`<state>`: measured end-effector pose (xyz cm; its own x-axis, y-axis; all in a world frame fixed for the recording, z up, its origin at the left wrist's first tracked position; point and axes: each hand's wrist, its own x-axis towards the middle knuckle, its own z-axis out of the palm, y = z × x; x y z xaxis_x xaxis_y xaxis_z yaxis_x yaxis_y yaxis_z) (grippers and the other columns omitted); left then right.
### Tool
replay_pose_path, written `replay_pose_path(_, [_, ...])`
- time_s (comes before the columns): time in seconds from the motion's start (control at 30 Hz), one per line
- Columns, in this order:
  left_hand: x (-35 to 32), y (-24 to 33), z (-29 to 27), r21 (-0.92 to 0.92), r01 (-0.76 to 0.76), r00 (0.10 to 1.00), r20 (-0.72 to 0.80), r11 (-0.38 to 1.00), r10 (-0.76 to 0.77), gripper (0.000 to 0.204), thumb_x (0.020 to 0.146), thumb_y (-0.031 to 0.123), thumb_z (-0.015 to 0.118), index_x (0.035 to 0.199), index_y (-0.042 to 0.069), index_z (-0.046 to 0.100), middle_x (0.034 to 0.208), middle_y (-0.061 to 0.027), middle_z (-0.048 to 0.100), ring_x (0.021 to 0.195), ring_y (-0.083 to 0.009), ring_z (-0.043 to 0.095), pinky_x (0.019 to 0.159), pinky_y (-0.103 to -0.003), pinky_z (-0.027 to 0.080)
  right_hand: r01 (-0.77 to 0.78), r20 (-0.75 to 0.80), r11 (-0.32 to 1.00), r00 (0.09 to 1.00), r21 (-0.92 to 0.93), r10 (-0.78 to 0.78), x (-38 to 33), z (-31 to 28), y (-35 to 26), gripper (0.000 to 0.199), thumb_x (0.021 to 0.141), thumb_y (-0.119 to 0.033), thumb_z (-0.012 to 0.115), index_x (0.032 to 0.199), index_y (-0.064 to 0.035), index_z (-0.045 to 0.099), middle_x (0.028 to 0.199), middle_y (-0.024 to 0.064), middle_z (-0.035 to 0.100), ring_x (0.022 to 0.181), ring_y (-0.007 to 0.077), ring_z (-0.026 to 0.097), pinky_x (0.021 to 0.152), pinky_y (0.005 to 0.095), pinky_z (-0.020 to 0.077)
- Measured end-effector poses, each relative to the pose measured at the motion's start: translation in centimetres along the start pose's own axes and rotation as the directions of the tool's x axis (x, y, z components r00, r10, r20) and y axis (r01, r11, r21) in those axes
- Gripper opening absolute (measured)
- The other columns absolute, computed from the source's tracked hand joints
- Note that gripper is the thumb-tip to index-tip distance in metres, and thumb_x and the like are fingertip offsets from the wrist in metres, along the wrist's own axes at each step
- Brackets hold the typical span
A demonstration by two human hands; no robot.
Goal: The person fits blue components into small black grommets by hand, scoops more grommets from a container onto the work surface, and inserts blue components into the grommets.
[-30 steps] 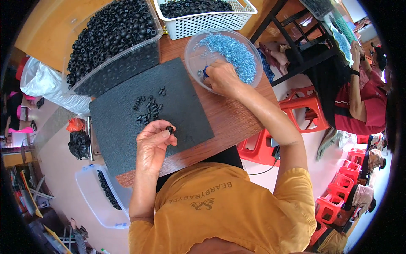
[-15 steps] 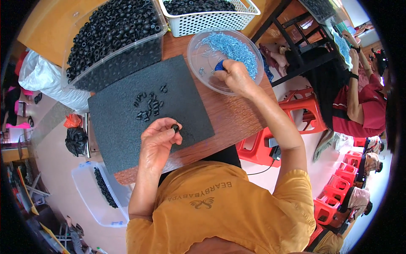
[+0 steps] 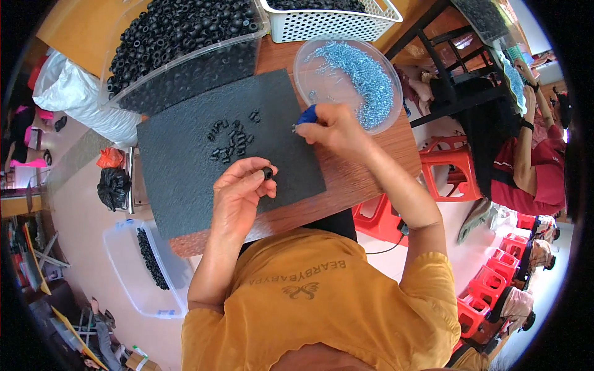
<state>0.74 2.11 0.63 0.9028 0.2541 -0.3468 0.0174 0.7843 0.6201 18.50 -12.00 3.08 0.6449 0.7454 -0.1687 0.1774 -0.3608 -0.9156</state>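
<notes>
Between the thumb and fingers of my left hand [image 3: 238, 195] is a small black ring-shaped part [image 3: 267, 173], its hole showing. My right hand [image 3: 337, 128] is closed in a pinch above the right edge of the dark textured mat [image 3: 179, 161], with a blue covering [image 3: 307, 115] on a fingertip. A tiny shiny piece [image 3: 295, 128] shows at that pinch, too small to make out well. Several black cylindrical parts [image 3: 235, 141] lie scattered on the mat. Right of it, the round clear tray [image 3: 301, 68] contains many small light-blue pieces [image 3: 365, 77].
A clear tub [image 3: 179, 71] heaped with black ring-shaped parts stands at the far left of the wooden table [image 3: 352, 179], beside a white perforated basket [image 3: 334, 28]. Red stools [image 3: 448, 167] and a co-worker's red sleeve [image 3: 526, 173] are at right. Another clear tub [image 3: 117, 272] sits on the floor.
My right hand has come out of the round tray, moving left and down to the mat's edge, pinching a tiny shiny piece. My left hand still holds the black part, its hole now more visible.
</notes>
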Motion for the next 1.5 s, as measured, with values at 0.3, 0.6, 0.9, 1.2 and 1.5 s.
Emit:
replay_pose_path(0.3, [-0.6, 0.2, -0.5, 0.053, -0.063, 0.995, -0.074, 0.997, 0.067, 0.016, 0.080, -0.001, 0.058, 0.097, -0.002, 0.060, 0.089, -0.0118, 0.063, 0.069, -0.0157, 0.061, 0.061, -0.028, 0.050, 0.478, 0.073, 0.547, 0.795, -0.687, -0.602, 1.1, 3.8, 1.6, 0.022, 0.064, -0.006, 0.070, 0.066, 0.0003, 0.049, 0.069, 0.0148, 0.053, 0.068, 0.0343, 0.052, 0.059, 0.0433, 0.0423])
replay_pose_path(0.6, [-0.7, -0.1, -0.9, 0.075, -0.079, 0.992, -0.087, 0.994, 0.086, 0.018, 0.079, 0.002, 0.060, 0.097, -0.003, 0.059, 0.090, -0.0127, 0.062, 0.069, -0.0171, 0.059, 0.062, -0.029, 0.048, 0.448, -0.096, 0.662, 0.781, -0.601, -0.616, 0.0, 3.1, 1.5, 0.021, 0.065, -0.001, 0.069, 0.068, -0.0005, 0.048, 0.070, 0.0156, 0.052, 0.069, 0.0353, 0.050, 0.058, 0.0423, 0.0397])
replay_pose_path(0.9, [-0.5, -0.1, -1.4, -0.005, -0.035, 0.997, -0.073, 0.999, 0.035, 0.019, 0.081, 0.002, 0.057, 0.100, -0.002, 0.058, 0.092, -0.0144, 0.061, 0.069, -0.0171, 0.058, 0.062, -0.030, 0.046, 0.507, -0.001, 0.607, 0.767, -0.612, -0.642, -0.3, 3.9, 1.3, 0.020, 0.061, -0.001, 0.069, 0.070, -0.0001, 0.051, 0.071, 0.0133, 0.051, 0.070, 0.0323, 0.050, 0.058, 0.0405, 0.0416])
replay_pose_path(1.2, [-0.4, 0.1, -1.5, -0.052, -0.033, 0.999, -0.034, 0.998, 0.032, 0.021, 0.084, 0.001, 0.055, 0.104, -0.004, 0.057, 0.097, -0.0154, 0.061, 0.074, -0.0170, 0.060, 0.065, -0.028, 0.048, 0.531, 0.195, 0.346, 0.719, -0.774, -0.667, 0.3, 4.7, 1.0, 0.008, 0.058, -0.003, 0.057, 0.063, -0.0030, 0.051, 0.072, 0.0125, 0.046, 0.076, 0.0287, 0.047, 0.064, 0.0378, 0.0410])
replay_pose_path(1.5, [-0.6, 0.0, -1.6, -0.037, -0.049, 0.999, -0.008, 0.998, 0.049, 0.021, 0.085, 0.002, 0.054, 0.105, -0.005, 0.056, 0.101, -0.0171, 0.061, 0.079, -0.0185, 0.062, 0.065, -0.029, 0.050, 0.540, 0.176, 0.434, 0.748, -0.721, -0.639, 1.7, 4.6, 1.2, 0.010, 0.060, -0.003, 0.062, 0.062, -0.0023, 0.052, 0.068, 0.0130, 0.052, 0.073, 0.0294, 0.051, 0.060, 0.0382, 0.0434])
